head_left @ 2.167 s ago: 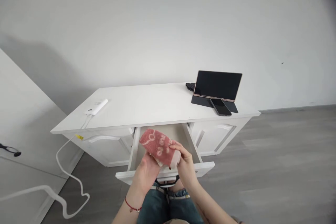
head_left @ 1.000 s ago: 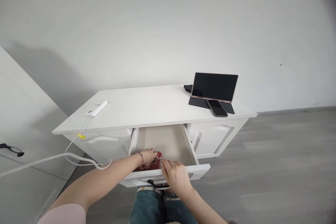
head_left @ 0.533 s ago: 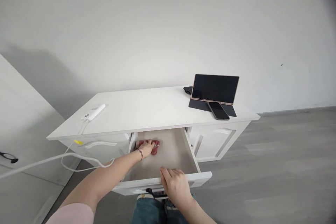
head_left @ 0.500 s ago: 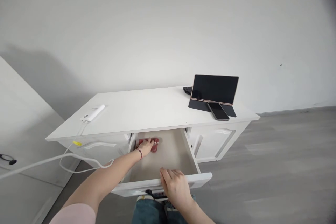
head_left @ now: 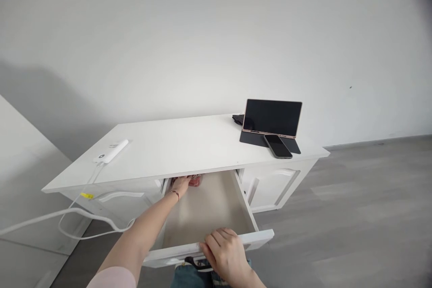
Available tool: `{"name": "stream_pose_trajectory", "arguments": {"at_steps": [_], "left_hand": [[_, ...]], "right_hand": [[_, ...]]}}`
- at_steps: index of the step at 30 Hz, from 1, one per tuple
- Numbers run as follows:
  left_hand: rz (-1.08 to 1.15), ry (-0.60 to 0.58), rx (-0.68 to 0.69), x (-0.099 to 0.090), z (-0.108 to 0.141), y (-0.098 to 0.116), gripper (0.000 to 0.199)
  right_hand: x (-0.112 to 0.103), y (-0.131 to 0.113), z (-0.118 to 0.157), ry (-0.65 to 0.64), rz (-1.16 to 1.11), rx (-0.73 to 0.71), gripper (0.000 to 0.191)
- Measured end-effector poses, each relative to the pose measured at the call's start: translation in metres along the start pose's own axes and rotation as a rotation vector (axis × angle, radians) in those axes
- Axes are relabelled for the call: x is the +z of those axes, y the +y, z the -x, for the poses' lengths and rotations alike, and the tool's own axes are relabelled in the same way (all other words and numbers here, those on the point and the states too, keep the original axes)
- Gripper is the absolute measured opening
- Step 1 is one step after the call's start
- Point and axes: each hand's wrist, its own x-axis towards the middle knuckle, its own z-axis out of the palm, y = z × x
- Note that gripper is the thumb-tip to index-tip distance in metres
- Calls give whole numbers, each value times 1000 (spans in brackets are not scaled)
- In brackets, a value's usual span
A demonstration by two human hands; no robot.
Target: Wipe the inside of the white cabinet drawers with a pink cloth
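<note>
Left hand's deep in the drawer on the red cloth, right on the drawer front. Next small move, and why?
Probably let go of the cloth and draw the left hand out. The cloth lies at the drawer's back left, partly under the desktop, and the forearm crosses the open drawer. The right hand rests on the drawer front, so it likely cannot push in until that arm clears.

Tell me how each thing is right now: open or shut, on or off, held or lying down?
Drawer: pulled open.
Red cloth: at the drawer's back, under the left hand.
Right hand: gripping the drawer's front edge.
Tablet: propped upright, screen dark.
Phone: lying flat, screen dark.
White device: lying on the desk, cable plugged in.
Side cabinet door: shut.
</note>
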Motion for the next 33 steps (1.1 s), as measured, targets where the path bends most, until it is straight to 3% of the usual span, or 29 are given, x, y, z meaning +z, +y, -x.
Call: {"name": "stream_pose_trajectory", "arguments": {"at_steps": [5,8,13,19,24,28,33], "left_hand": [[-22,-86,111,-15,16,3,46],[-39,-169,202,-23,33,10,41],[-105,-303,343,-29,61,26,39],[-106,-406,479,-29,79,49,40],[87,-530,661,-22,88,70,63],[143,-523,707,-10,93,86,64],[38,-360,725,1,76,98,57]], "right_hand": [[-23,8,-1,-129,-143,21,7],[-42,24,8,-52,-143,93,13],[-65,53,39,66,75,223,18],[-63,56,54,80,96,277,20],[-58,53,54,84,91,296,20],[-58,53,54,90,77,297,21],[-55,52,54,125,66,303,19]]}}
